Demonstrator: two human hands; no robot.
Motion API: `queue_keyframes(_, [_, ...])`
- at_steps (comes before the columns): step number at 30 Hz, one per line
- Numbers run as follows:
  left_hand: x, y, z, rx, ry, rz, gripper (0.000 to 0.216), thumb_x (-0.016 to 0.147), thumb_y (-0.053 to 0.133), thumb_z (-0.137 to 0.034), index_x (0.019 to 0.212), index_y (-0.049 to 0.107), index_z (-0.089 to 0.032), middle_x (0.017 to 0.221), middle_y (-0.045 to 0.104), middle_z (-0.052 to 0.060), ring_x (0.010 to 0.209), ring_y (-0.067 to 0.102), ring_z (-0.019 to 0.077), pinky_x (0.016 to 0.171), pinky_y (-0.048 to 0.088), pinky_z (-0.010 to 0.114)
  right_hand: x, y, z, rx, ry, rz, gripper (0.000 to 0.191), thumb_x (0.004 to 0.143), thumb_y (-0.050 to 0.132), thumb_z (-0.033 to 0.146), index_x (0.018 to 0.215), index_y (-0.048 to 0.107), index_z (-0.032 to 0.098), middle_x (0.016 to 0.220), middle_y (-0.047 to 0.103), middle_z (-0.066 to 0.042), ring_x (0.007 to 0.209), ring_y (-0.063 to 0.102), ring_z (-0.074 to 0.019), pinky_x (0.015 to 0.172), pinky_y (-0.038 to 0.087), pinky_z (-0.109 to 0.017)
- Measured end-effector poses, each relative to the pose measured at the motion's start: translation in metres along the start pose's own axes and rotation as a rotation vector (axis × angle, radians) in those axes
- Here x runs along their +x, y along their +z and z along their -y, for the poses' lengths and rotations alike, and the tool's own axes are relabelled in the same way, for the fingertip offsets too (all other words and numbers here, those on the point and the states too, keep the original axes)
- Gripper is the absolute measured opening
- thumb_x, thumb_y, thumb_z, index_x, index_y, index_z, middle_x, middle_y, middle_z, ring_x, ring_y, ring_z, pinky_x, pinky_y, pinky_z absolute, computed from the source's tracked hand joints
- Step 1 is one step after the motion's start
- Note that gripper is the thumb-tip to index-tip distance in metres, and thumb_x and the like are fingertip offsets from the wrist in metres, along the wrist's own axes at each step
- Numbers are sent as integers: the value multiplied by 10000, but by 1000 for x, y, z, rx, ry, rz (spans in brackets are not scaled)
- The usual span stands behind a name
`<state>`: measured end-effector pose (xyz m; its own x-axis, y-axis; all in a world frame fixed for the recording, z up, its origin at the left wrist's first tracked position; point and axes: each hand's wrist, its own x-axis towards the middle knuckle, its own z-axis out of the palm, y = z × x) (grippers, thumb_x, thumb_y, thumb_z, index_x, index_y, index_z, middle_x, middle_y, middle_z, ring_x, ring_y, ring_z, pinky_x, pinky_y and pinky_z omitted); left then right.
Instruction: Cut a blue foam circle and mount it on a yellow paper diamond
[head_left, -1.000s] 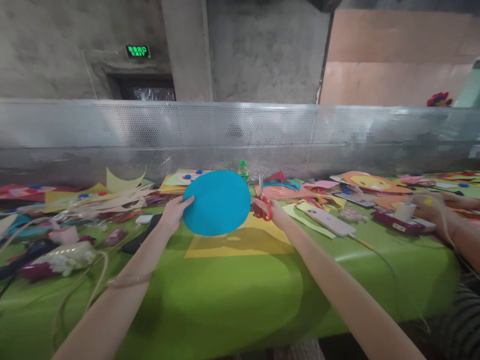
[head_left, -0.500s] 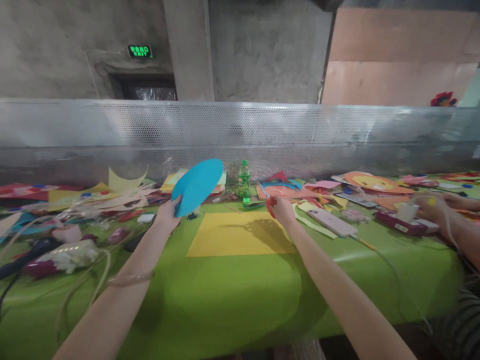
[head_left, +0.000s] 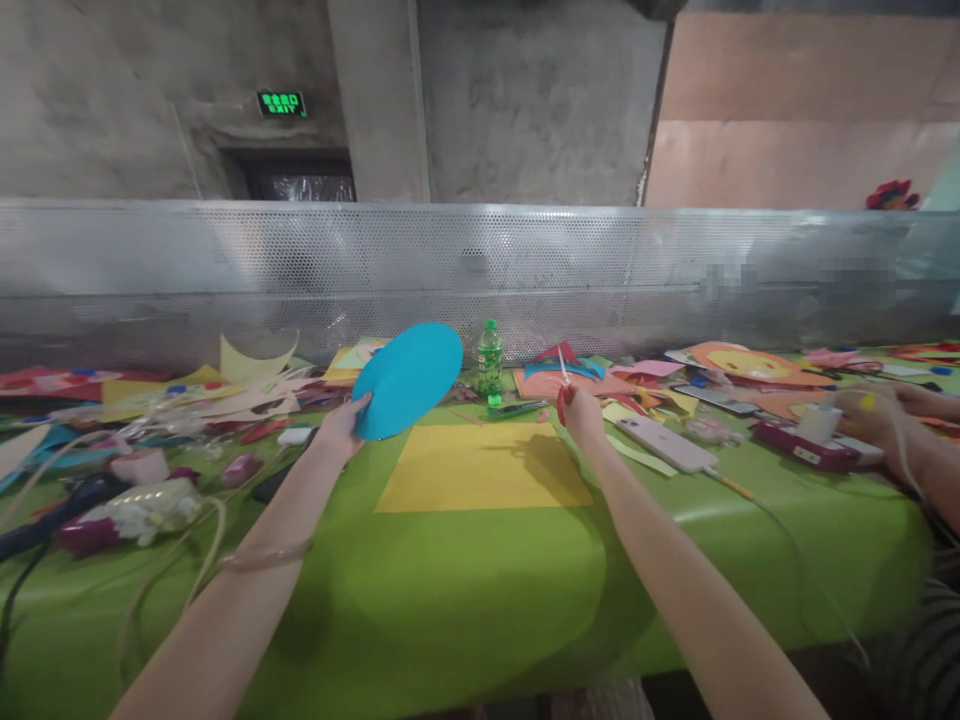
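My left hand (head_left: 339, 430) pinches the lower edge of a blue paper disc (head_left: 409, 378), held tilted above the green table (head_left: 465, 590). My right hand (head_left: 581, 412) is closed round the red handles of a pair of scissors (head_left: 562, 385), blades pointing up. Between the two hands a yellow paper sheet (head_left: 480, 468) lies flat on the table. A small green bottle (head_left: 489, 362) stands just behind the sheet, right of the disc.
Coloured paper scraps (head_left: 247, 395) and cut shapes litter the far side along a perforated metal panel (head_left: 480, 265). A pink phone (head_left: 660, 443) with a cable lies right of my arm. Another person's hands (head_left: 874, 415) work at the far right. Cords and small objects (head_left: 127, 510) lie at left.
The disc swung from facing me, in front of the bottle, to tilted at the left. My right hand moved right and away from the disc, and the scissor blades now point up.
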<state>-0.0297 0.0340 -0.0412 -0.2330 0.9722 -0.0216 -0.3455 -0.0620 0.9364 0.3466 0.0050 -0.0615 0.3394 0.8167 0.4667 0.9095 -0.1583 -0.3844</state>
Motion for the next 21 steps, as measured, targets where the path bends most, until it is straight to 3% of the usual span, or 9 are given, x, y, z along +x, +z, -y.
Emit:
queue_keyframes(3, [-4, 1, -1, -9, -14, 28, 387, 781, 611, -226, 1161, 560, -169, 1061, 663, 132, 934, 641, 259, 785, 532, 384, 1, 4, -5, -34, -9, 29, 304, 760, 551, 191, 1042, 555, 78, 956, 634, -154, 891, 590, -217, 665, 385, -239])
queue_keyframes(6, [-5, 1, -2, -5, -19, 42, 396, 787, 605, -235, 1174, 549, -169, 1083, 652, 139, 943, 637, 261, 788, 532, 385, 1, 7, -9, -72, -21, 73, 272, 726, 562, 117, 996, 578, 90, 958, 633, -157, 932, 582, -225, 707, 394, -245])
queue_keyframes(21, [-3, -1, -1, -3, -47, 23, 463, 751, 650, -236, 1190, 537, -142, 1056, 659, 163, 886, 656, 270, 784, 535, 397, 6, 0, -31, -197, 59, 188, 225, 644, 637, 132, 866, 648, 98, 886, 637, -164, 846, 619, -249, 673, 452, -278])
